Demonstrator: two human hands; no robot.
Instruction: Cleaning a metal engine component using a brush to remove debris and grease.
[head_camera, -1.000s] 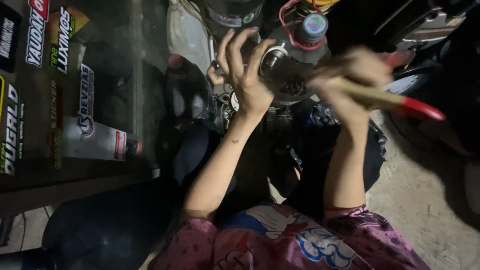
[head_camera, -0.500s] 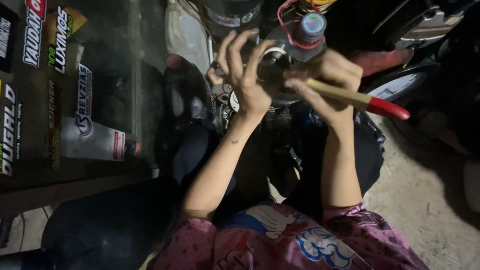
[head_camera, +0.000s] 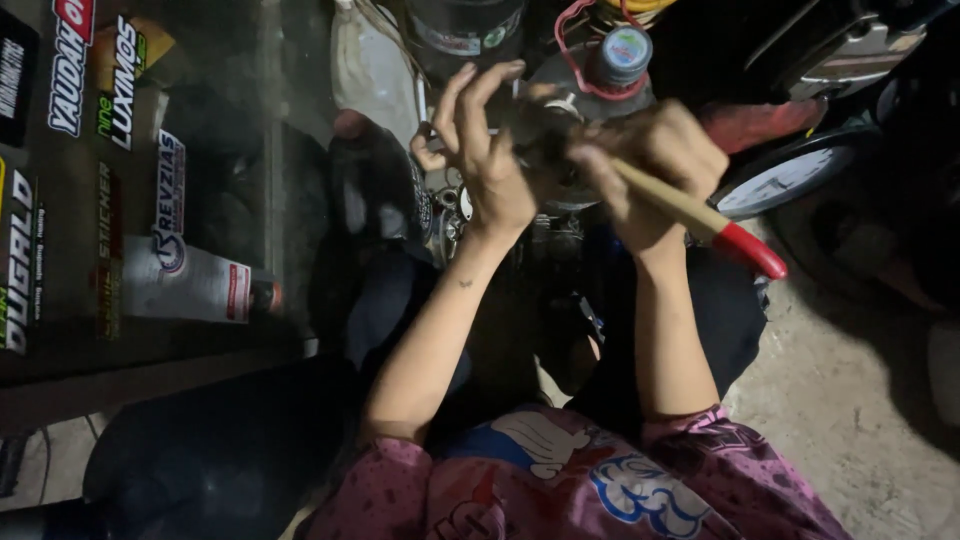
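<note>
I'm gripping a wooden brush (head_camera: 690, 212) w/ red tip in my right hand (head_camera: 655, 165), fist closed on it, working the dark engine part (head_camera: 560, 150). Left hand (head_camera: 490, 150) is bracing, fingers spread. Judgement: keeping strokes short, part steady.

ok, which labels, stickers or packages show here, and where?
Dark sticker-covered panel, far left: red, white, green and yellow strips.
White rectangular sticker with red end, lower on that panel.
Round pale blue-green cap label, top centre, above the hands.
Dark canister's label band, top centre.
</note>
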